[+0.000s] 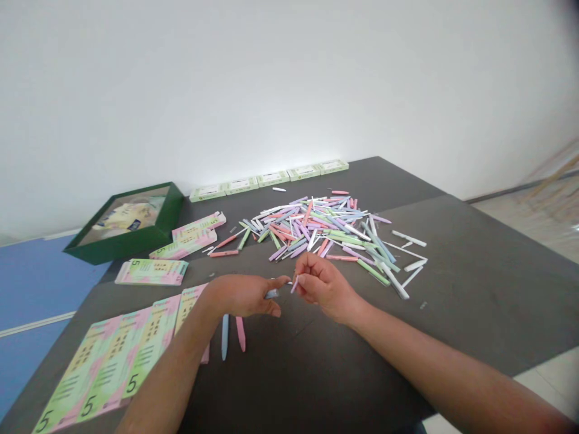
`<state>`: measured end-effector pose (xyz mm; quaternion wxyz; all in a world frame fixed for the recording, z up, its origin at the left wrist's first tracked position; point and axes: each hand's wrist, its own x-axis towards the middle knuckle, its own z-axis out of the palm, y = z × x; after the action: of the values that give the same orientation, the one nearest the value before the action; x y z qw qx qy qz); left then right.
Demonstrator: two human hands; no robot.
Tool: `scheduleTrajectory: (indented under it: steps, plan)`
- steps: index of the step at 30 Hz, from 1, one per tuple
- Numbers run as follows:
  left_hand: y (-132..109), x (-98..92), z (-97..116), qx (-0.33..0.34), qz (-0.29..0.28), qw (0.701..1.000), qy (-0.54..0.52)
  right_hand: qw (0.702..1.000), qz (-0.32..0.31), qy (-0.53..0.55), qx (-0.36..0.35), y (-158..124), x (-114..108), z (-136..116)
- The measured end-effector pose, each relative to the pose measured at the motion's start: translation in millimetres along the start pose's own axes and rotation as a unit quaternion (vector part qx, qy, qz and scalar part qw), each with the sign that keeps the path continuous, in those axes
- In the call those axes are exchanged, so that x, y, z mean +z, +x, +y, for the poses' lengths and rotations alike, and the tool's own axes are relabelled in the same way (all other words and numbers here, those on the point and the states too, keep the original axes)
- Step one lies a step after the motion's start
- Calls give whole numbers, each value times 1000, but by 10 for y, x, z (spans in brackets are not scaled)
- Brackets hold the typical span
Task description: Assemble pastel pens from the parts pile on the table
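My left hand (244, 295) is closed around a pale blue-grey pen piece (272, 294), its thumb stretched toward my right hand. Between thumb and fingertips, my right hand (322, 286) pinches a small pale purple pen part (295, 284). The two hands are close together, fingertips almost meeting, and a thin tip shows between them. Just below my left hand lie a blue pen (225, 337) and a pink pen (240, 333), side by side. Behind my right hand spreads a heap of pastel pen parts (316, 226) in purple, green, pink, blue and white.
Flat printed boxes (104, 367) marked 5 lie at the front left, partly behind my left arm; another box (151, 272) lies beyond. A green tray (131, 241) holds plastic bags. Several small boxes (271, 178) line the wall. All are on a dark table (474, 301).
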<state>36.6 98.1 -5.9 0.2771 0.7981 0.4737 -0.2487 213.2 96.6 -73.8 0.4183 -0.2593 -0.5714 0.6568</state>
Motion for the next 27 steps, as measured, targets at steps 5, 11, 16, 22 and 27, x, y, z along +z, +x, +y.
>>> scheduleTrajectory:
  steps: [5,11,16,22,27]
  plan:
    - [-8,4,13,26,10,1000,-16,997,30,71,0,-84,148,-3]
    - [30,38,-39,59,20,997,-39,996,33,76,-36,-112,224,-27]
    - [23,29,-39,61,21,997,-40,997,43,-2,-60,-155,220,1]
    - [8,21,-16,69,23,996,-49,998,35,-23,-56,-187,203,11]
    - [9,52,-2,57,31,997,-52,994,44,-78,-67,-205,203,27]
